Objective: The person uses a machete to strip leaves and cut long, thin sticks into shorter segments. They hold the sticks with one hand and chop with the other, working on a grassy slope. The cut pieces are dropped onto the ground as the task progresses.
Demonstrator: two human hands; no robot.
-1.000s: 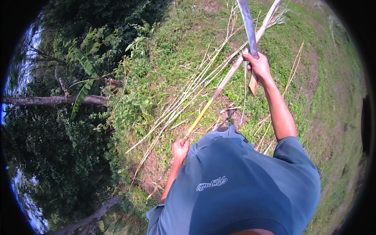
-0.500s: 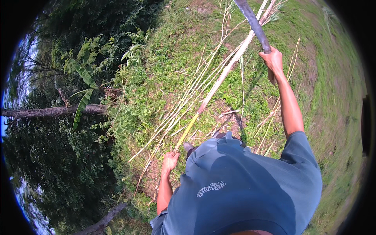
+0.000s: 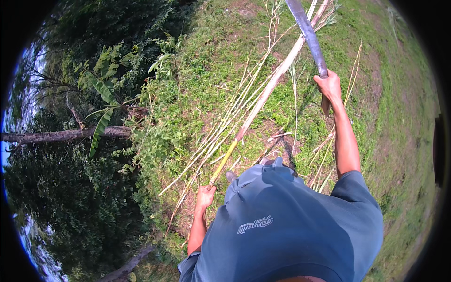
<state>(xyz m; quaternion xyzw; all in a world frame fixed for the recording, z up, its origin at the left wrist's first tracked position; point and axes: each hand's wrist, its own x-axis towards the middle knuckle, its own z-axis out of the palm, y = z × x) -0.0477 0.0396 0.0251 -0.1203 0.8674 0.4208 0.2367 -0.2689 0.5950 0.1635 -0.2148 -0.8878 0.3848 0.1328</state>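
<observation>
Our right hand (image 3: 329,87), closed on the machete (image 3: 307,35), has drifted rightward since a moment ago. Our left hand (image 3: 206,193) now clasps the long cane's (image 3: 263,101) yellow butt above the grass (image 3: 206,94), steadying it for cutting.

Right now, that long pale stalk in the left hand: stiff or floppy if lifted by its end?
Probably fairly stiff: the stalk runs nearly straight from the left hand across the grass. Its length suggests the far tip may sag. Round, so it may roll.
</observation>
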